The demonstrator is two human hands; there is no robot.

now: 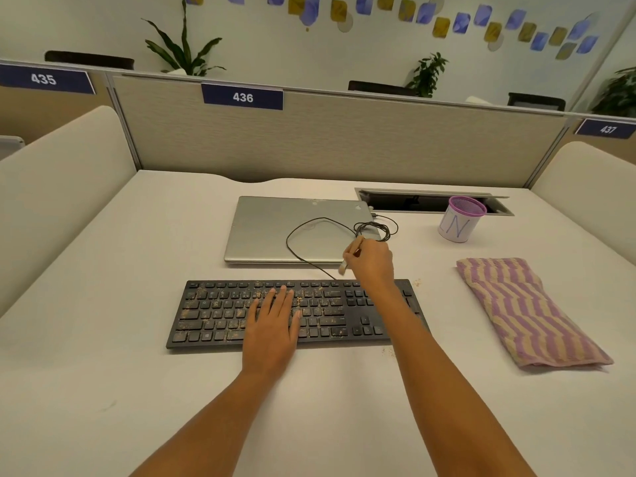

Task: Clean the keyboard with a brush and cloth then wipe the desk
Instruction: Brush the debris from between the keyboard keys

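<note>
On the counter point(103, 356), crumb-strewn keyboard point(220, 315) pressed under the flat, spread left hand point(273, 325), brush point(351, 254) pinched in the right hand point(373, 261) just beyond its far edge, striped cloth point(526, 311) laid well to the right.

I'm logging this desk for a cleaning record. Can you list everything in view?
desk: one, white, under everything
keyboard: one, black, strewn with crumbs, front centre
laptop: one, silver, closed, behind the keyboard
cable: one, black, looped over the laptop
cup: one, purple mesh with a white wrap, right rear
cloth: one, purple and tan stripes, folded, right of the keyboard
brush: one, pale, in the right hand
hatch: one, grey, open, desk rear
signs: three, navy, 435, 436 and 437, on the partition
plants: three, green, beyond the partition
left hand: flat on the keyboard
right hand: holds the brush beyond the keyboard's far edge
</note>
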